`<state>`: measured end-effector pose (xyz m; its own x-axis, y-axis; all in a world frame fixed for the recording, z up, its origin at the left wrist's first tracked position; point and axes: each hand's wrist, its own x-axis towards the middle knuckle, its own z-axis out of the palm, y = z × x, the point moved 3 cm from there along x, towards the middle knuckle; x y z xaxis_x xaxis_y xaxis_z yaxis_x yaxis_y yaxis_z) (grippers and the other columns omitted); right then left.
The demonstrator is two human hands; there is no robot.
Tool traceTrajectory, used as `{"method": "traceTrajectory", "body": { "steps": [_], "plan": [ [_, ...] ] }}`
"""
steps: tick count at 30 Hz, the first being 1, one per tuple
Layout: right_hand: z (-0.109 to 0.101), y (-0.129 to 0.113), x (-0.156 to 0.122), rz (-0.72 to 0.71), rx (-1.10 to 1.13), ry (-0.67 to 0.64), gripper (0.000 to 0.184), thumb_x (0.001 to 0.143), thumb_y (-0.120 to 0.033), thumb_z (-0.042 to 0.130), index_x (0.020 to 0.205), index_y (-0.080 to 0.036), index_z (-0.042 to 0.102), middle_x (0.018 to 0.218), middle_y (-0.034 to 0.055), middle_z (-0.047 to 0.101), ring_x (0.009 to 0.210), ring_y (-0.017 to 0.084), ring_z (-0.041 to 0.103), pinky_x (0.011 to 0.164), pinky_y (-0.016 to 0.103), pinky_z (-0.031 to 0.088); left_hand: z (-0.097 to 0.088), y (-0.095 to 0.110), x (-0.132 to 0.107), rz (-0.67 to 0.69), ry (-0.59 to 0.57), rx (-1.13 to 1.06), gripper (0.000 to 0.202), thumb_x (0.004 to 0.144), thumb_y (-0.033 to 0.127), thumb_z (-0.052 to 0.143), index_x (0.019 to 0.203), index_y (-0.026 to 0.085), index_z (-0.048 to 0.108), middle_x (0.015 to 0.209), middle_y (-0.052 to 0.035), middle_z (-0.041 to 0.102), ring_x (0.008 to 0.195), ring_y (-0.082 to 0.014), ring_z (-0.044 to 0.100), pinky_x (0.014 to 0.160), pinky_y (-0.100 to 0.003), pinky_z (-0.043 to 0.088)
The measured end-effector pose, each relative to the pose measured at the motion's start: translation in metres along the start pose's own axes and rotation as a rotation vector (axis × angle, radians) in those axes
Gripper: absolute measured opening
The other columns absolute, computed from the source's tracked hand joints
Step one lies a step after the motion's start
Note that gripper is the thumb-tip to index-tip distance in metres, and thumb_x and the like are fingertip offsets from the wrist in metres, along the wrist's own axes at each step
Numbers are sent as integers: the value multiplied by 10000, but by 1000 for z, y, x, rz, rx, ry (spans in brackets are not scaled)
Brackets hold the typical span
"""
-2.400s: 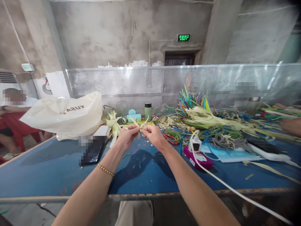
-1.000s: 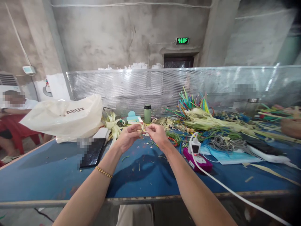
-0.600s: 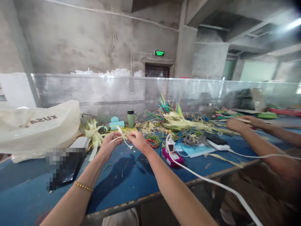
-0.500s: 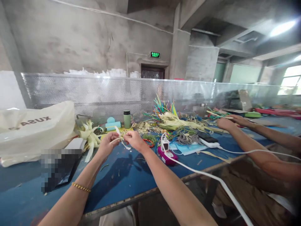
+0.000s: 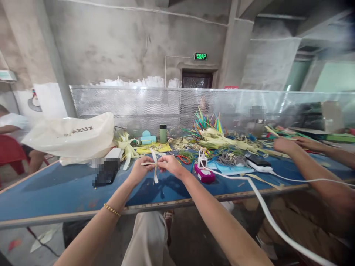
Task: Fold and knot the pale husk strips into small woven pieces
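Above the blue table, my left hand [image 5: 141, 170] and my right hand [image 5: 171, 164] meet at a small piece of crossed pale strips [image 5: 155, 168], which look like corn husk or straw. Both hands are closed on it, the left from the left side and the right with thumb and fingertips. One strip stands up between the hands and hangs down below them; another lies crosswise toward the left. Just beyond my left hand lies a bundle of pale husk strips [image 5: 126, 146].
A white bag [image 5: 72, 136] and a dark phone [image 5: 107, 171] lie left. Behind are a green bottle [image 5: 163, 133] and a husk pile [image 5: 219, 140]. A purple power socket [image 5: 204, 173] with a white cable [image 5: 257, 192] sits right. A co-worker's hands [image 5: 288, 146] work at far right.
My view has swung left and the table's front edge now shows more. The strips between my fingers have turned, with one now upright. Both hands keep their hold.
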<state>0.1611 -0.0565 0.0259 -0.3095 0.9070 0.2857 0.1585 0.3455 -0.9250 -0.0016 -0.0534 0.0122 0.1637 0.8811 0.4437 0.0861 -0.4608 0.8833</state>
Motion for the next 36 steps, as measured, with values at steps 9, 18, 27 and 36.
{"method": "traceTrajectory", "body": {
  "steps": [9, 18, 27, 36],
  "plan": [
    [12, 38, 4, 256, 464, 25, 241, 606, -223, 812, 686, -126, 605, 576, 11, 630, 468, 97, 561, 482, 229, 454, 16, -10, -14, -143, 89, -128, 124, 543, 253, 749, 587, 142, 714, 522, -26, 614, 505, -130, 468, 525, -266, 347],
    [11, 39, 4, 188, 517, 44, 302, 558, -297, 830, 685, -132, 610, 557, -6, 616, 459, 90, 537, 488, 232, 412, 18, -5, -14, -74, -29, -3, 218, 617, 332, 745, 701, 131, 761, 593, -32, 652, 554, -141, 501, 557, -255, 357],
    [3, 33, 5, 53, 486, 140, 354, 522, -363, 827, 693, -139, 613, 563, -23, 603, 468, 79, 505, 514, 235, 385, 21, -5, 7, 26, -70, 69, 269, 709, 372, 675, 565, 146, 692, 515, -27, 595, 496, -132, 482, 520, -253, 346],
    [-1, 23, 0, 30, 406, 230, 367, 577, -450, 776, 719, -157, 606, 579, -27, 581, 468, 88, 498, 500, 242, 383, 26, -11, 7, -27, 44, -215, 266, 628, 377, 777, 584, 133, 682, 564, -30, 627, 488, -116, 494, 512, -256, 363]
  ]
}}
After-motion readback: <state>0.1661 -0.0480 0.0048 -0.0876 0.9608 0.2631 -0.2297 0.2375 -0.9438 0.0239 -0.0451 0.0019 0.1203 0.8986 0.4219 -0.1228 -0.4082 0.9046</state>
